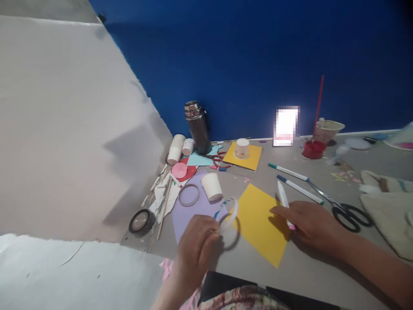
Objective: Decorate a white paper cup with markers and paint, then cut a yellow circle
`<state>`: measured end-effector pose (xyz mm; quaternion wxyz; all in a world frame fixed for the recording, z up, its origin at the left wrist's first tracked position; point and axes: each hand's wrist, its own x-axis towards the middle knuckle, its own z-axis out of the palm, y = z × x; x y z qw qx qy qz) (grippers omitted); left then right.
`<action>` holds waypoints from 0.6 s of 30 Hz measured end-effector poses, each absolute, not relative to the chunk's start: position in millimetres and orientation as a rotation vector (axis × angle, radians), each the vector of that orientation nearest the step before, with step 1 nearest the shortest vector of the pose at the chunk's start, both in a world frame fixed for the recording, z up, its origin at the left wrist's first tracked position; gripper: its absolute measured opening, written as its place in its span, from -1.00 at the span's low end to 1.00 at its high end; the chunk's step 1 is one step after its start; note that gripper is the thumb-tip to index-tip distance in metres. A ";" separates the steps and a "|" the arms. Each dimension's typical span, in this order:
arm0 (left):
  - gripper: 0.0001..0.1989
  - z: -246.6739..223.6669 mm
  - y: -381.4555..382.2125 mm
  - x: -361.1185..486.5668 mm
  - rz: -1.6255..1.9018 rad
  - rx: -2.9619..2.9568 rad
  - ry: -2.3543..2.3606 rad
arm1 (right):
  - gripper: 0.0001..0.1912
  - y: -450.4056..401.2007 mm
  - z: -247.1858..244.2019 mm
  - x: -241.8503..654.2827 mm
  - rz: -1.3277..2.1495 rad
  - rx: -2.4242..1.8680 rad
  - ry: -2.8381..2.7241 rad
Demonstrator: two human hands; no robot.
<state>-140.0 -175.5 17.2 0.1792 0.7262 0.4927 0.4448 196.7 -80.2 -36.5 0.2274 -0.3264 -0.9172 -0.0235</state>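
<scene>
My left hand (201,241) pinches a thin, pale ring (235,213) that looks like a nearly used-up roll of clear tape, raised over the edge of a yellow paper sheet (258,224). A dark curved shadow lies beneath it. At the sheet's right side, my right hand (311,221) has its fingers closed around a white marker (283,198) with a pink end. Beyond the left hand, a white paper cup (211,186) lies tipped on a purple sheet (196,211), beside a grey ring (189,195). Some of my left fingers are hidden behind the hand.
Black-handled scissors (350,217), a green-capped marker (288,172) and a blue-capped marker (300,189) lie right. Behind stand a dark flask (198,131), a small cup (241,148) on yellow card and a lit screen (285,127). Black tape (142,221) lies at the left edge.
</scene>
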 end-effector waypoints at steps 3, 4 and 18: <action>-0.85 10.0 -168.5 -115.5 1.119 2.420 1.326 | -0.69 -81.9 -25.1 192.0 -0.127 -0.849 -2.634; -0.84 7.4 -165.7 -108.1 1.098 2.488 1.316 | -0.71 -82.4 -20.4 191.3 -0.121 -0.848 -2.664; -0.83 -4.0 -129.9 -63.4 0.665 2.716 1.496 | -0.77 -82.8 -5.0 198.8 0.143 -0.962 -2.710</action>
